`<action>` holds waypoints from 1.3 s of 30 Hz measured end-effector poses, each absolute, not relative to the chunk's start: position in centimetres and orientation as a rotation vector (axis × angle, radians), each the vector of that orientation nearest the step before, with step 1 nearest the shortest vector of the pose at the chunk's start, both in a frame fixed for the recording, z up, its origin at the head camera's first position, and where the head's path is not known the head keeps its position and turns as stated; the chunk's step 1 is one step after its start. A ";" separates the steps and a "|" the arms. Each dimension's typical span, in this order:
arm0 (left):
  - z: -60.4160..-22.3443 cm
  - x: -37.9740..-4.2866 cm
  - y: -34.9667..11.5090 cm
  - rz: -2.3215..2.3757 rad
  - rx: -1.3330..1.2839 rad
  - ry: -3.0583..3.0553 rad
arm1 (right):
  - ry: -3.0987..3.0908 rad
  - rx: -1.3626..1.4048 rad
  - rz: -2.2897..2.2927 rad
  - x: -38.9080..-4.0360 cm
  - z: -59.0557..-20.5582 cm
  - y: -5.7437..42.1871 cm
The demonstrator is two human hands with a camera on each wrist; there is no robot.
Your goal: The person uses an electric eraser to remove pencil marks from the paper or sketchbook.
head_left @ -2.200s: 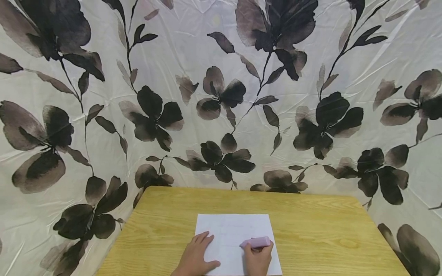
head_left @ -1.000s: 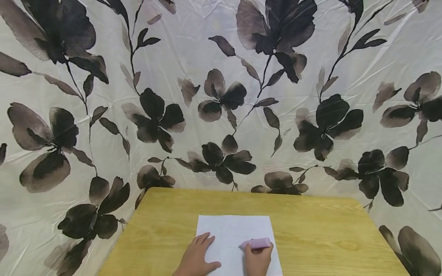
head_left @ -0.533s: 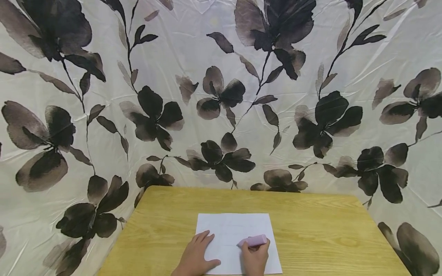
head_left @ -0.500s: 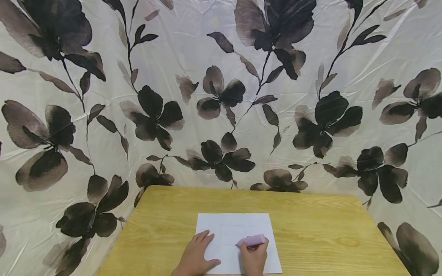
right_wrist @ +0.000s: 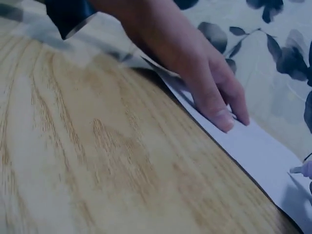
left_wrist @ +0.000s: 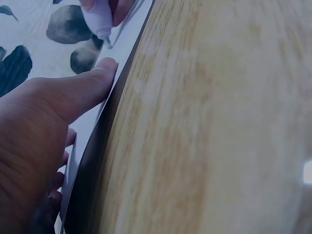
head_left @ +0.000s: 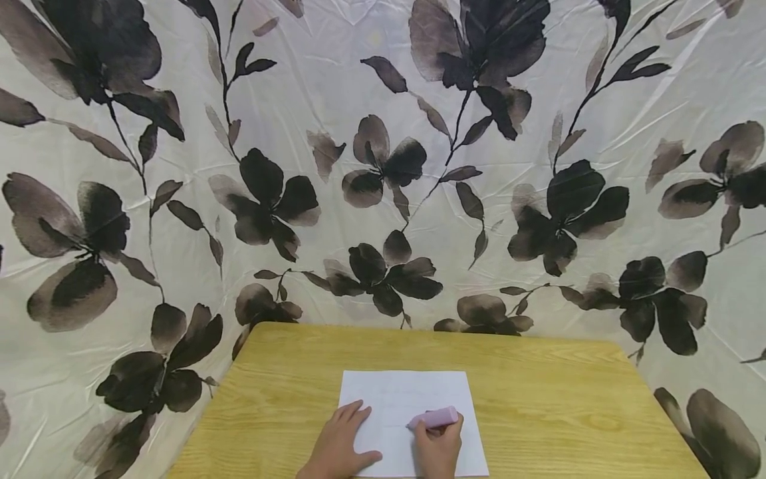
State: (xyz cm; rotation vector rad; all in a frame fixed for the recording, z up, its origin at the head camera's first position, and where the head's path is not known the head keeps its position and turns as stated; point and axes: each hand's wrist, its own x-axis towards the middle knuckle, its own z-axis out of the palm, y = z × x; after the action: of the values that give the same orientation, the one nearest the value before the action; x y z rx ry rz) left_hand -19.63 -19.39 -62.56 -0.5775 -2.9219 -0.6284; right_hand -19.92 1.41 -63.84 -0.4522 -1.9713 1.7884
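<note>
A white sheet of paper [head_left: 413, 389] lies on the wooden table, bearing a few very faint lines. My left hand [head_left: 341, 442] rests flat on its left side, fingers spread and thumb pointing right; the left wrist view shows the thumb [left_wrist: 90, 87] near the sheet's front edge. On the right half, my right hand [head_left: 439, 449] pinches a thick lilac marker [head_left: 439, 417] between thumb and fingers. The marker slants with its narrow greyish tip at the paper, its back end toward the right. In the right wrist view only the marker's tip end [right_wrist: 303, 169] shows, at the edge.
The yellow wood-grain table [head_left: 556, 399] extends on both sides of the paper and behind it. A pale curtain [head_left: 383, 80] with dark flowers hangs behind and beside the table. A dark cuff-like piece [right_wrist: 70, 17] shows near the left arm in the right wrist view.
My right hand has slid slightly left across the paper with the marker, its tip shifting left as well. The left hand stays in place on the sheet.
</note>
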 end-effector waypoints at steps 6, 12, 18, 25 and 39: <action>-62.4 -19.7 -19.5 -0.643 -0.588 -2.897 | -1.898 -0.493 1.771 -20.3 -63.3 1.5; -62.3 -19.6 -19.5 -0.658 -0.555 -2.970 | -1.966 -0.557 1.760 -20.2 -63.6 1.4; -62.5 -19.6 -19.5 -0.649 -0.548 -2.978 | -2.015 -0.487 1.716 -20.0 -63.9 1.2; -62.6 -19.5 -19.5 -0.650 -0.560 -2.939 | -1.979 -0.434 1.735 -20.0 -63.9 1.0; -62.2 -19.6 -19.4 -0.648 -0.544 -2.965 | -1.976 -0.375 1.685 -20.2 -64.2 0.8</action>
State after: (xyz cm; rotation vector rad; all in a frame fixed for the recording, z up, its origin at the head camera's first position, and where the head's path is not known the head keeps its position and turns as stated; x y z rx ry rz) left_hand -19.63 -19.42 -62.16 -0.5444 -2.9649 -0.6481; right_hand -20.22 0.81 -64.22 -0.3748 -1.9762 1.6846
